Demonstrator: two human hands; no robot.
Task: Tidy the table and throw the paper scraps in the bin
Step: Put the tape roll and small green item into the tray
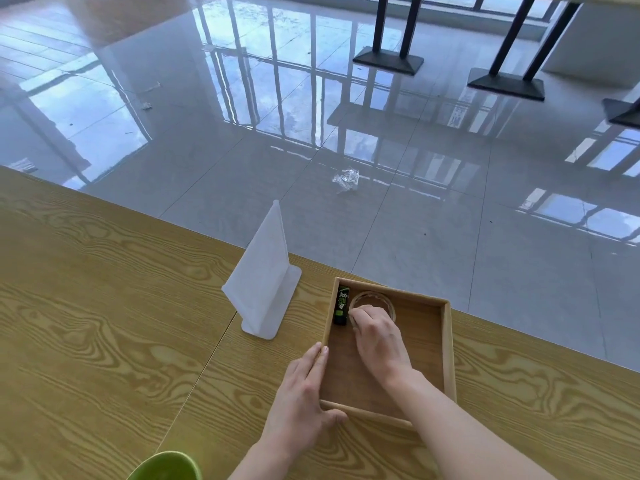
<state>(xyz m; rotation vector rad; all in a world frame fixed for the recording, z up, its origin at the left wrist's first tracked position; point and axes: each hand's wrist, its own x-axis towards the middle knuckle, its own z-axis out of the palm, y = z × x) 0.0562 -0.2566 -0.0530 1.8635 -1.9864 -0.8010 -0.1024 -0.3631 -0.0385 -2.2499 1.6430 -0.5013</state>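
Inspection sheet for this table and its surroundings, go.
Surface: wood-grain table, no paper scraps seen.
Job's things: wooden tray holding a glue stick and a clear round item; green container at the near edge.
Clutter: white sign stand beside the tray.
Hands: left hand rests along the tray's left wall; right hand pinches the clear round item.
Cables: nothing seen.
Surroundings: glossy floor with crumpled plastic and small scraps; black table bases.
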